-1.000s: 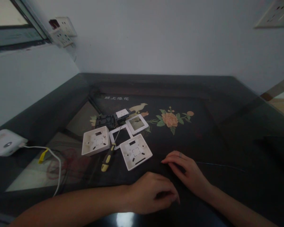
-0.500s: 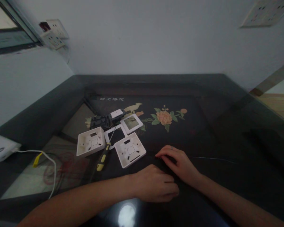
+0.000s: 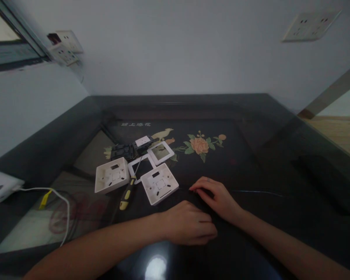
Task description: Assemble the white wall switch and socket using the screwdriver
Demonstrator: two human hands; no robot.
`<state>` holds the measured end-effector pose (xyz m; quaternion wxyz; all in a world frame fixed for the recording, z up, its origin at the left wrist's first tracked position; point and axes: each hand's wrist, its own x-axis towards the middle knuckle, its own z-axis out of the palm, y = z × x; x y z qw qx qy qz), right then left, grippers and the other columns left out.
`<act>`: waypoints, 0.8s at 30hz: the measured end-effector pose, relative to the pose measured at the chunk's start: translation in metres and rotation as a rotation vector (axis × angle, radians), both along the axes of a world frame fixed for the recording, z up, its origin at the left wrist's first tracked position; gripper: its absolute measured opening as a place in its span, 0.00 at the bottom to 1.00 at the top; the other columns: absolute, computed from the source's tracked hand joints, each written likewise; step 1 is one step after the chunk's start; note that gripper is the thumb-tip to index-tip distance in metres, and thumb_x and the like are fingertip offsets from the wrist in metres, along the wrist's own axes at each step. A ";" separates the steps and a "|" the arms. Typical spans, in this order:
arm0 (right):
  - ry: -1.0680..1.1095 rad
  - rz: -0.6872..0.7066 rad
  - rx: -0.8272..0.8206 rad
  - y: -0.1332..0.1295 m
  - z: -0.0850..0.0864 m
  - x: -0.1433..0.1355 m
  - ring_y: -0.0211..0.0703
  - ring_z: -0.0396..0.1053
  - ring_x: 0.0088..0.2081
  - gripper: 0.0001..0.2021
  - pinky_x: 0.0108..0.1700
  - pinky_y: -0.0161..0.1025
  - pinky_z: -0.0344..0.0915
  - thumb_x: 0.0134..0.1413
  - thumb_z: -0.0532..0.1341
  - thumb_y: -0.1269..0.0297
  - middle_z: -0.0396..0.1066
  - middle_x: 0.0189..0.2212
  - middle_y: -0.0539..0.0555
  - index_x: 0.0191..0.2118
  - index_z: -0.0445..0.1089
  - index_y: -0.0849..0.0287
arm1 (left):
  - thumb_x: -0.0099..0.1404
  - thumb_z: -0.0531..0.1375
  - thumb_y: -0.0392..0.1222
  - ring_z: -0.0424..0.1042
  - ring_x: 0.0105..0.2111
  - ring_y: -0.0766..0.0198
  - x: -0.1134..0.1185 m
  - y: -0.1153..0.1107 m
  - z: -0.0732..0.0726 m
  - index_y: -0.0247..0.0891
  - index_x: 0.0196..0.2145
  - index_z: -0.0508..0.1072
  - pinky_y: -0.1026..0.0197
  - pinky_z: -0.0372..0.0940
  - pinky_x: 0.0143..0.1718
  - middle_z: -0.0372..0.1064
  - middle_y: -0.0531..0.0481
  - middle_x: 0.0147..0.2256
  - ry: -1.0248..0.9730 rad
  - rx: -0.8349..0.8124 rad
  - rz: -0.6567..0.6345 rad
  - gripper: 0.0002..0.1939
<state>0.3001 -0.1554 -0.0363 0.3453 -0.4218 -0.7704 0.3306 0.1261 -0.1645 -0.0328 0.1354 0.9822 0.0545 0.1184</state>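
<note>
My left hand (image 3: 189, 224) rests as a loose fist on the dark table, nearest to the right white box; its fingertips are hidden beneath it. My right hand (image 3: 216, 196), with a ring, lies just beyond, fingers curled and drawn together; whatever they may hold is too small to make out. Left of the hands are the right white box (image 3: 163, 188) and the left white box (image 3: 109, 179), both open side up. Between them a yellow-and-black screwdriver (image 3: 127, 196) leans its shaft over a white frame (image 3: 132, 168). A second white frame (image 3: 169, 152) and black socket parts (image 3: 122, 151) sit behind.
A white device (image 3: 2, 186) with a white cable (image 3: 64, 200) and yellow tag stands at the far left of the table (image 3: 192, 100). A dark object (image 3: 328, 181) lies at the right. Wall sockets (image 3: 310, 26) are on the wall behind.
The view has shifted slightly, so the wall sockets and the table appear a little further left. Both hands keep the same pose, and the parts on the table have not moved.
</note>
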 end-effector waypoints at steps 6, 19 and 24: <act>-0.019 -0.008 0.065 0.000 0.001 0.000 0.40 0.74 0.38 0.11 0.41 0.38 0.71 0.61 0.55 0.75 0.75 0.35 0.54 0.40 0.73 0.58 | 0.72 0.52 0.40 0.68 0.23 0.67 -0.018 0.006 0.038 0.37 0.39 0.74 0.61 0.60 0.23 0.73 0.54 0.26 -0.261 0.120 -0.076 0.11; -0.278 0.051 0.277 0.065 0.041 -0.099 0.53 0.57 0.61 0.19 0.63 0.52 0.57 0.62 0.56 0.65 0.63 0.58 0.63 0.57 0.66 0.60 | 0.66 0.51 0.47 0.67 0.52 0.47 -0.229 0.110 0.025 0.39 0.48 0.75 0.41 0.60 0.58 0.70 0.41 0.49 -0.123 0.074 1.182 0.19; -0.450 0.018 0.272 0.097 0.036 -0.153 0.60 0.46 0.68 0.24 0.66 0.60 0.50 0.62 0.55 0.65 0.54 0.66 0.63 0.63 0.62 0.59 | 0.66 0.52 0.48 0.62 0.59 0.47 -0.237 0.107 0.004 0.41 0.55 0.72 0.41 0.55 0.63 0.62 0.42 0.60 -0.085 -0.025 1.162 0.23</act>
